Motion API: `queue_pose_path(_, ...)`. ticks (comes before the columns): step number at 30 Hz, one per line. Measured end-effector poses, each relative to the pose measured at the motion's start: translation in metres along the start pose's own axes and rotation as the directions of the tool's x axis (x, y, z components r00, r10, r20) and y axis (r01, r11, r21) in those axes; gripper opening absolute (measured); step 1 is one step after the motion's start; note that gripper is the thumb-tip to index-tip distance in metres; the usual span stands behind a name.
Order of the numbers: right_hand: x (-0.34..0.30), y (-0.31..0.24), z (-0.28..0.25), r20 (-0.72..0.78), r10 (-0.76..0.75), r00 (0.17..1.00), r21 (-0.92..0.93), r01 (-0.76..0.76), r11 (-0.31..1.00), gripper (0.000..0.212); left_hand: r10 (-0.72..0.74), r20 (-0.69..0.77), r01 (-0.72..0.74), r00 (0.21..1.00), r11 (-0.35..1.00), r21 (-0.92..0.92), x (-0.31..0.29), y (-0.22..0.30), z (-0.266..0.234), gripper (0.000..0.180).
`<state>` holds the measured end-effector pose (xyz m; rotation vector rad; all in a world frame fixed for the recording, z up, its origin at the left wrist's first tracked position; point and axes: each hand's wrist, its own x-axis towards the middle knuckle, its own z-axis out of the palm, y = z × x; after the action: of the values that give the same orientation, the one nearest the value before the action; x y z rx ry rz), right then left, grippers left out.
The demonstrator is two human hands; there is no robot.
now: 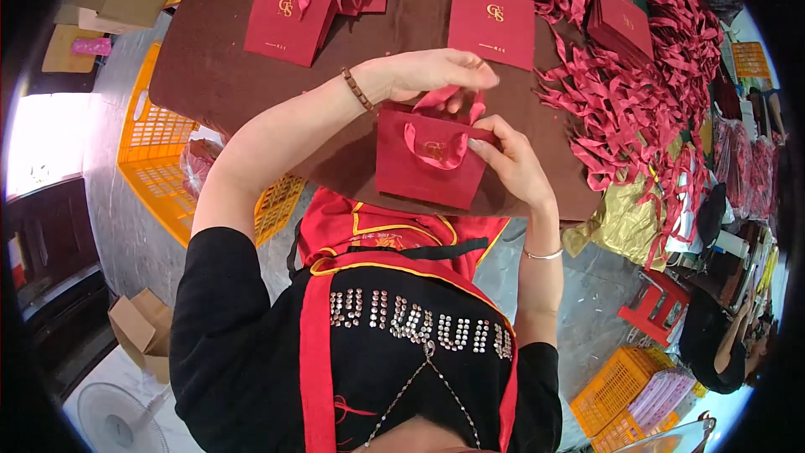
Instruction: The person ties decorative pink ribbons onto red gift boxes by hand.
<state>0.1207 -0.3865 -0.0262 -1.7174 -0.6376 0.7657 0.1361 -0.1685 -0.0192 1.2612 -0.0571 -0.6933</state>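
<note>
A small dark red paper gift bag (426,183) with a gold emblem stands at the table's near edge, in front of my body. A red ribbon handle (438,159) loops down over its front. My left hand (440,75), a wooden bead bracelet at its wrist, is above the bag's far edge with its fingers curled on the rear ribbon handle; part of its grip is hidden. At the top right corner, my right hand (506,155) pinches the bag's edge between thumb and fingers.
The brown-covered table (210,59) bears a flat red bag (493,23), a stack of red bags (287,21) at the far left, another stack (620,23) at the right and a large heap of red ribbons (625,109). Orange crates (155,151) stand on the floor left.
</note>
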Motion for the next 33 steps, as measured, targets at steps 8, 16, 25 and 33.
queue_pose_path(8,0.002,-0.008,-0.001,0.018,-0.072,0.997,-0.077,0.074,0.994,0.015,0.0,0.054,-0.015,0.999,0.958,0.288,0.002,0.001,0.005,0.023)
queue_pose_path(16,0.002,-0.004,0.01,0.149,-0.058,0.987,0.082,0.047,0.996,0.013,0.12,-0.326,-0.17,0.938,0.977,-0.131,0.0,0.017,0.008,0.023)
queue_pose_path(25,-0.001,0.006,0.013,0.121,-0.039,0.992,0.097,0.027,0.995,0.013,0.385,-0.404,-0.139,0.829,0.844,0.519,0.005,0.042,-0.013,0.028)
queue_pose_path(33,-0.015,0.025,0.001,-0.136,0.042,0.99,0.623,0.052,0.781,0.025,0.242,-0.511,-0.343,0.825,0.933,-0.112,-0.021,0.009,-0.056,0.053)
